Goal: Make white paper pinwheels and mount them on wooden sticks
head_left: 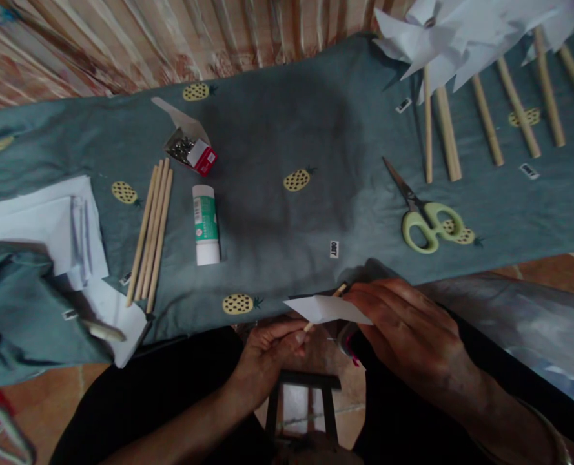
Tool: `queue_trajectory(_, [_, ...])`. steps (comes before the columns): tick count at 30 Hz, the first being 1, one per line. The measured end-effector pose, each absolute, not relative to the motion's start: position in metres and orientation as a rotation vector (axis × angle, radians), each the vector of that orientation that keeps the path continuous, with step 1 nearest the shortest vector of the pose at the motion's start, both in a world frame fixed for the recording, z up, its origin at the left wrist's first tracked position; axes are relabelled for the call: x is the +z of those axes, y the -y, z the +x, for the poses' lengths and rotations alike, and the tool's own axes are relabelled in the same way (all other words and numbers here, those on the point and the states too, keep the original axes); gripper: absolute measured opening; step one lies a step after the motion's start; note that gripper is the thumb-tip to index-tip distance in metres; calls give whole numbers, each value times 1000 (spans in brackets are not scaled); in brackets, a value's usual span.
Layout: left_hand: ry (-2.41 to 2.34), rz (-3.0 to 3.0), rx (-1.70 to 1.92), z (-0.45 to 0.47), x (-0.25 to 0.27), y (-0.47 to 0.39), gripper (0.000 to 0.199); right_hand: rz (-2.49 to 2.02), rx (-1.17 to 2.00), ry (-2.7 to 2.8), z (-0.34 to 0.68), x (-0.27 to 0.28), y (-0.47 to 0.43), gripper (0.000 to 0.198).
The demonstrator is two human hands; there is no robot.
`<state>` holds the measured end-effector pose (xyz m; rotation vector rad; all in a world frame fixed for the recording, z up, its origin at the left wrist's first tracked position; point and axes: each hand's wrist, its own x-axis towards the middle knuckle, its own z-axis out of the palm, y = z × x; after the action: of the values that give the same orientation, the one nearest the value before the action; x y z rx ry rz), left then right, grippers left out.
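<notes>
Pineapple-print cloth [262,219]; left fingers [277,330] pinch stick [308,327]; right fingers [388,298] touch paper [323,309], grip unclear

Paper [323,309] is looking matt; stick [339,290] is showing bare wood. Cloth [262,226] is looking matt, creased. Blades [402,183] are showing metal, handles [432,210] smooth plastic. Boxed bits [184,149] are glinting, metallic.

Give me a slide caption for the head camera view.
Left hand holds a wooden stick, right hand at white paper; glue stick, scissors and paper pinwheels lie on the cloth.
</notes>
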<state>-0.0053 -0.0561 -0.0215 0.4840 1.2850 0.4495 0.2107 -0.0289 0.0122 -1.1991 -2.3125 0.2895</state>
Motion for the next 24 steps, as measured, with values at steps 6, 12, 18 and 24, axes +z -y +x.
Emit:
queue_trajectory(6, [-1284,511,446,-5,-21,55,36,-1220,372,2262,210,16,26,27])
queue_trajectory(12, [-1268,572,448,-5,-19,53,33,-1349,565,2152,208,16,23,20])
queue_trajectory(18, [-1247,517,446,-4,-18,52,37,-1513,737,2065,206,23,16,10])
queue_trajectory(24, [-1250,457,463,0,-13,55,43,-1664,816,2028,204,29,9,11])
